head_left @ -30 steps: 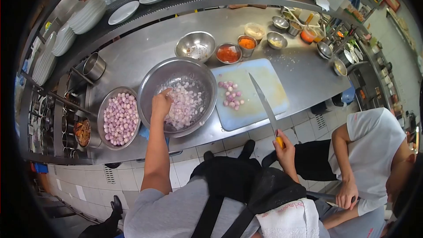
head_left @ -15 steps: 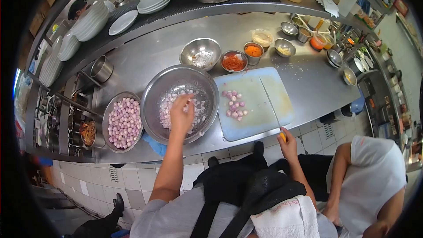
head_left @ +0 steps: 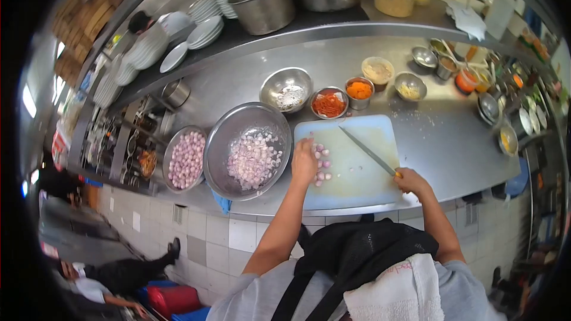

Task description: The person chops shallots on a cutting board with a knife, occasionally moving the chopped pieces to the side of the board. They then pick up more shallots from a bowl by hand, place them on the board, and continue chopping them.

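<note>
Over the left edge of the cutting board [head_left: 351, 187], my left hand [head_left: 304, 163] is at a small pile of peeled shallots [head_left: 322, 163]; its fingertips are too small to make out. My right hand [head_left: 410, 181] is closed round the yellow handle of a long knife [head_left: 370, 151], whose blade lies diagonally over the board, tip toward the back. Left of the board, a big steel bowl [head_left: 215, 169] holds cut shallots [head_left: 253, 157]. Beside it, a smaller bowl is filled with whole peeled shallots [head_left: 187, 160].
Behind the board are an empty-looking steel bowl [head_left: 275, 77], containers of red strips [head_left: 329, 104] and orange food [head_left: 358, 90], and a tub [head_left: 378, 69]. A shelf above holds pots [head_left: 262, 9] and plates. Another person [head_left: 95, 288] is at lower left.
My left hand has moved from the big bowl to the shallots on the board. The knife has swung from the board's right side to a diagonal across it. The person at right has left view.
</note>
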The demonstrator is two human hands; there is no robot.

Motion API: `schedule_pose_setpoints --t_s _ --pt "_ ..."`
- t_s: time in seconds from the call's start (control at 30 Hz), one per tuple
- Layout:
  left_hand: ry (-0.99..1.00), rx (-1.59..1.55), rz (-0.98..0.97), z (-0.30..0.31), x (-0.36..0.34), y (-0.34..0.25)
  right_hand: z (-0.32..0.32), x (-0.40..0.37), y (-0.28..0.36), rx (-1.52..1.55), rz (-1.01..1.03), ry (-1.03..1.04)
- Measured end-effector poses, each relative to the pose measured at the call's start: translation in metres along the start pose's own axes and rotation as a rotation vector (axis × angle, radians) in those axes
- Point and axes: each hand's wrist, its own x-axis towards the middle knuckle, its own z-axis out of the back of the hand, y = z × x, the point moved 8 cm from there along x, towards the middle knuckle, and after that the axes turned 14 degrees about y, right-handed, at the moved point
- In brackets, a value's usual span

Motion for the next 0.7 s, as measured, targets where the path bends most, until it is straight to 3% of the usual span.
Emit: schedule_pose_setpoints --t_s 0.03,0.07,0.1,0.13,0.17,0.23,0.27,0.33,0.4,0.47,0.5,0.7 --pt "0.092 -0.518 0.416 -0.009 -0.009 0.009 -0.001 0.007 -0.005 -0.034 0.022 0.043" --pt "0.172 -0.162 0.153 -0.010 0.023 0.046 0.002 0.010 -0.001 -0.064 0.044 0.059" --pt "0.123 0.365 -0.118 -0.012 0.045 0.076 0.001 0.007 0.004 -0.097 0.069 0.083" --pt "-0.052 0.752 -0.345 -0.014 0.061 0.110 -0.002 0.003 -0.005 0.037 0.055 0.097" --pt "-0.060 0.733 -0.335 -0.016 0.061 0.112 -0.004 -0.010 -0.014 0.129 0.039 0.108" --pt "0.156 0.477 -0.048 -0.017 0.082 0.138 -0.010 -0.028 -0.037 0.209 0.019 0.180" --pt "0.156 0.469 -0.044 -0.017 0.083 0.137 -0.016 -0.033 -0.040 0.256 0.028 0.222" --pt "0.030 0.456 -0.163 -0.005 0.070 0.117 -0.029 -0.042 -0.054 0.306 0.013 0.231" --pt "0.060 0.396 -0.135 -0.008 0.058 0.094 -0.034 -0.053 -0.063 0.369 -0.004 0.214" --pt "0.005 -0.071 -0.093 -0.010 0.043 0.085 -0.036 -0.068 -0.055 0.387 0.053 0.158" --pt "0.005 -0.118 -0.158 -0.018 0.044 0.084 -0.040 -0.071 -0.058 0.365 0.027 0.140" --pt "0.164 -0.287 -0.309 -0.082 0.022 0.044 -0.087 -0.074 -0.067 0.445 0.025 0.075"
